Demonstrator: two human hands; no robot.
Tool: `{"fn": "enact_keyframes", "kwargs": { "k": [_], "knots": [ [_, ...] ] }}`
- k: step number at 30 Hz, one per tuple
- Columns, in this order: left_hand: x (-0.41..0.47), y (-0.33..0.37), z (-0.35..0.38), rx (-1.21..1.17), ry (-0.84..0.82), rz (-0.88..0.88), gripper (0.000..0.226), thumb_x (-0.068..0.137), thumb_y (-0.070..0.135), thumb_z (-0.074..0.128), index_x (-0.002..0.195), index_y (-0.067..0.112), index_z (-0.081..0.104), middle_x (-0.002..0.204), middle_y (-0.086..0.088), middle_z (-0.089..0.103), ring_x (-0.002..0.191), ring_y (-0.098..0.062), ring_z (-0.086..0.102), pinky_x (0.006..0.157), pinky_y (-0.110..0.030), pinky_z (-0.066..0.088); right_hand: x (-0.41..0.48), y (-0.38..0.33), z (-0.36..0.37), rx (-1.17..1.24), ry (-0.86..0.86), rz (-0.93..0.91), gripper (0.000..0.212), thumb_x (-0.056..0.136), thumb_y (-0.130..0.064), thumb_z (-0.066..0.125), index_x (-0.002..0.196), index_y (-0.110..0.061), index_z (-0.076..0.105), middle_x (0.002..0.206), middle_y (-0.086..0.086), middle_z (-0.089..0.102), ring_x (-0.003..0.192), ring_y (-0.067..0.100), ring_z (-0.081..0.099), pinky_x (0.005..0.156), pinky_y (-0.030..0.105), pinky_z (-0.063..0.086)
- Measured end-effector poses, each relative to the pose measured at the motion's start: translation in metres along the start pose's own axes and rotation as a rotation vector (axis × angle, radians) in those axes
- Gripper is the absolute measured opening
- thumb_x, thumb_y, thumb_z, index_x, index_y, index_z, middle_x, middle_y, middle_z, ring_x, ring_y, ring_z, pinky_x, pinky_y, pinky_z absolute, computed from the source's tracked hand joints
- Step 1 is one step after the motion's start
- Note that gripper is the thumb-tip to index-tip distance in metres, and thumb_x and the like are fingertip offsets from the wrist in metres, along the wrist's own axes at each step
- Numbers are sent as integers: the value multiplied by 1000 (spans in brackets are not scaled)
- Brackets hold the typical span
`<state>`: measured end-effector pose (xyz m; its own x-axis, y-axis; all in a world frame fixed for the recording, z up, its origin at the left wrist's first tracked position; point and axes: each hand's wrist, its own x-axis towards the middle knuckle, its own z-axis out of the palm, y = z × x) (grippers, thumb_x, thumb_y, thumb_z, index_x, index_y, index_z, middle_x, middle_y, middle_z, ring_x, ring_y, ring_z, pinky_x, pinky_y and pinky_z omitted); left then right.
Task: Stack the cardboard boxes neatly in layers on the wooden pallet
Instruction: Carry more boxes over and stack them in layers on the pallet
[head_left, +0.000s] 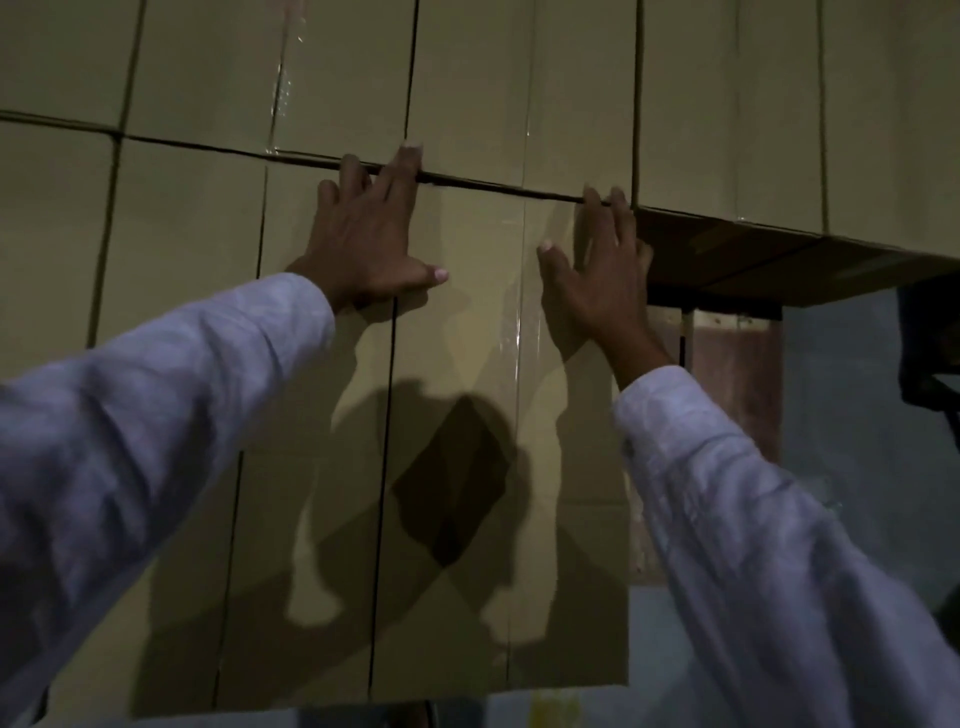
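Up against the face of the stacked cardboard boxes (171, 249), I see both hands laid flat, fingers straight and spread wide, holding nothing. The left hand (369, 239) presses near the top of the lower row. Its palm is on one box and its thumb reaches across the vertical seam onto the end box (457, 395). Its fingertips (410, 156) touch the dark horizontal gap under the upper row (519, 78). The right hand (597, 286) lies on that same end box, close to its right edge, fingertips also at the gap. A strip of clear tape (522, 364) runs down the end box between the two hands. The upper row carries on to the right past the end box, so its brown underside (753, 254) overhangs open space. Beyond that edge I make out a reddish-brown panel (737, 374) and a grey wall (841, 415). White sleeves (156, 415) cover both arms, and their shadows (452, 493) fall across the cardboard below.
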<state>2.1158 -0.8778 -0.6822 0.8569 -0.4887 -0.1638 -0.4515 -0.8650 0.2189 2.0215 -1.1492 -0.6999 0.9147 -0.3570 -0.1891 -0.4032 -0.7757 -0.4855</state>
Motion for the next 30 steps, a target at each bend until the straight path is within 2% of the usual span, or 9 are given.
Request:
{"fn": "enact_keyframes", "kwargs": {
  "k": [4, 10, 14, 17, 20, 22, 25, 30],
  "knots": [
    [2, 1, -2, 79, -8, 6, 121, 77, 77, 73, 168, 21, 16, 178, 1, 12, 147, -45, 25, 112, -57, 32, 10, 2, 0, -89, -45, 39, 83, 99, -71, 50, 169, -37, 20, 180, -4, 7, 158, 44, 15, 119, 68, 25],
    [0, 5, -7, 136, -26, 5, 118, 79, 78, 69, 168, 16, 20, 177, -2, 15, 146, -42, 27, 111, -54, 32, 16, 4, 1, -122, -63, 43, 86, 95, -75, 47, 168, -37, 24, 179, -3, 13, 157, 42, 21, 117, 64, 28],
    [-3, 12, -11, 163, -67, -13, 116, 83, 78, 64, 168, 15, 17, 178, -2, 11, 149, -41, 24, 114, -54, 31, 12, -1, -3, -112, -86, 90, 85, 97, -73, 53, 168, -42, 20, 179, -9, 9, 156, 46, 17, 115, 73, 30],
    [-2, 14, -18, 211, -109, 0, 115, 87, 79, 58, 169, 13, 11, 179, -4, 7, 153, -42, 20, 118, -55, 29, 13, -4, -10, -151, -123, 104, 84, 97, -76, 52, 167, -48, 16, 179, -13, 4, 158, 46, 15, 114, 82, 21],
    [1, 16, -26, 233, -143, 6, 115, 89, 80, 55, 170, 12, 8, 179, -6, 3, 156, -41, 15, 121, -57, 27, 12, -5, -19, -161, -203, 106, 88, 94, -78, 54, 167, -53, 10, 180, -12, -3, 162, 46, 2, 114, 86, 11],
    [1, 16, -30, 208, -177, -4, 115, 90, 79, 56, 170, 12, 6, 179, -6, 2, 157, -42, 13, 122, -59, 25, 3, -4, -20, -147, -245, 67, 91, 91, -82, 51, 166, -55, 7, 180, -8, -9, 162, 45, -7, 115, 87, 7],
    [-16, 27, -35, 93, -161, -70, 115, 90, 75, 63, 170, 14, 6, 178, -11, 5, 157, -48, 15, 123, -64, 25, -33, 2, -25, -107, -231, 2, 95, 82, -90, 34, 166, -55, 8, 180, -3, -13, 163, 43, -11, 121, 80, 8],
    [-126, 70, -25, -162, -15, -122, 107, 91, 65, 68, 172, 24, 9, 175, -18, 17, 150, -48, 28, 117, -60, 32, -138, 13, -33, 32, -155, 99, 74, 95, -81, 32, 164, -62, 10, 180, -11, -10, 165, 36, -7, 118, 84, 5]
  ]
}}
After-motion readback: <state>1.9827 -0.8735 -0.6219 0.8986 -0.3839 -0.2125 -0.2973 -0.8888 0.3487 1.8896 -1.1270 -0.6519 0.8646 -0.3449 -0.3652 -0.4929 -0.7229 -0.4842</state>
